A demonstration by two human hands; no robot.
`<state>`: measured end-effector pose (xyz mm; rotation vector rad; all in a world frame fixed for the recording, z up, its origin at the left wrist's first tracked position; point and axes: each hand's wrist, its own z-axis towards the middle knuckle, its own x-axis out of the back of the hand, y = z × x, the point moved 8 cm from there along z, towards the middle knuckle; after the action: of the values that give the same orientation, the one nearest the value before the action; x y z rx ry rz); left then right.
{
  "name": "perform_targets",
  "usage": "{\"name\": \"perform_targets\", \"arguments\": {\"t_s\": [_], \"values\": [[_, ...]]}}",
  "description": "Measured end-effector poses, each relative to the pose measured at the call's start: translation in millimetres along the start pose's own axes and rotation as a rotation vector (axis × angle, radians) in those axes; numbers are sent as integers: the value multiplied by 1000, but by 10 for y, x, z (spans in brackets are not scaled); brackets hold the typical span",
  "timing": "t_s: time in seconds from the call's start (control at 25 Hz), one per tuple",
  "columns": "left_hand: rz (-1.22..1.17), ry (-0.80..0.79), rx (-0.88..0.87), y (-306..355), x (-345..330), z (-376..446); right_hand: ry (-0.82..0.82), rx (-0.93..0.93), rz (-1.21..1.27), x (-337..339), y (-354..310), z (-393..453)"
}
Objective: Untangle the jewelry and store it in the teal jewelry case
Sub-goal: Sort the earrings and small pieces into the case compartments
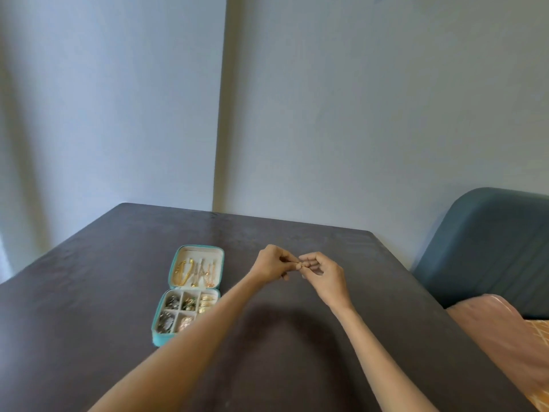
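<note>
**Both hands pinch a small gold piece above the desk**

Over the dark grey, matte desk (297, 337), the left hand (271, 264) and the right hand (325, 276) meet fingertip to fingertip. Between them sits a tiny gold piece of jewelry (299, 265), too small to tell what kind it is. The grip of the left hand is pressed onto it with thumb and forefinger, the other fingers curled under; the grip of the right hand pinches the same piece from the other side, its remaining fingers loosely bent. Both hands are held up off the desk, and both forearms are bare.

To the left of the hands, well apart from them, the square teal jewelry case (190, 292) lies open flat on the desk. Its far half, the cream-lined lid, holds gold chains (182, 273) and paler, thin hanging pieces side by side. Its near half is divided into small compartments, filled with mixed silver-toned and gold-toned items that are blurred.

At the right edge stand a blue-grey upholstered chair back (490, 248) and pink fabric (499, 328). A pale wall (356, 99) rises behind the desk.
</note>
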<state>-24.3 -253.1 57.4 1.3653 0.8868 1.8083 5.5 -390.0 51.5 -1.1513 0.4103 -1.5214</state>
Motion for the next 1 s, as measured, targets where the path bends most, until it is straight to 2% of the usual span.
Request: {"name": "perform_targets", "arguments": {"t_s": [0.24, 0.36, 0.52, 0.76, 1.0], "values": [[293, -166, 27, -242, 799, -683, -315, 69, -17, -811, -725, -380], [354, -209, 67, -427, 1072, -975, -399, 93, 0, -1204, -951, -552], [445, -234, 55, -548, 1263, -1183, -404, 84, -4, -1478, -1023, -682], [488, -131, 17, -658, 1322, -1244, -312, 95, -293, -1488, -944, -759], [564, -60, 53, -736, 1249, -1208, -349, 203, -450, -1528, -1087, -775]]}}
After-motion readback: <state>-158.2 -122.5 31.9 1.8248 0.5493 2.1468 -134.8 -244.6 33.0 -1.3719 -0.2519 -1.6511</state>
